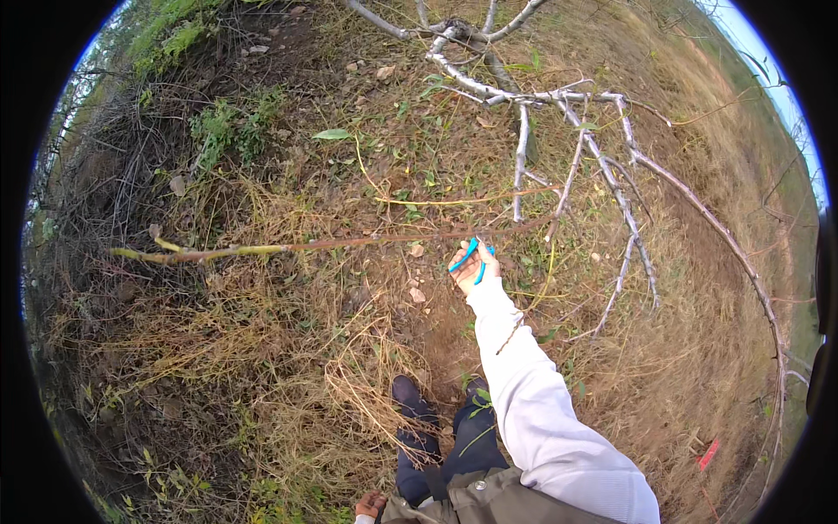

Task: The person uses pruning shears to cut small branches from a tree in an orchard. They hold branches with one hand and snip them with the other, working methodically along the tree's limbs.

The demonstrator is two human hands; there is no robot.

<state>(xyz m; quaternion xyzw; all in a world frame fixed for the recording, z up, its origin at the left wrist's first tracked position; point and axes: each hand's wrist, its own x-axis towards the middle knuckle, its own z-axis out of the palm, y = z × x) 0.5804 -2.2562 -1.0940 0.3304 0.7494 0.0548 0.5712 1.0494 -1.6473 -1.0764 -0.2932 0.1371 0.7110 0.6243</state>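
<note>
My right hand (466,270) reaches forward in a white sleeve and grips blue-handled pruning shears (483,267), whose handles are spread apart. The tip of the shears meets or comes very near a long reddish-brown shoot (393,237), which runs out to the left and turns yellow-green at its end. Whether the blades close around the shoot is too small to tell. Beyond it a thinner yellowish shoot (452,202) carries a green leaf (332,134). Low at the picture's bottom hangs my left hand (371,503), fingers curled, with no object visible in it.
Bare grey-white branches (605,167) spread from a tree at the top and arch down the right side. Dry stalks (366,393) lie across my left boot (406,390). Stones (417,295) dot the ground ahead. A red object (708,454) lies at lower right.
</note>
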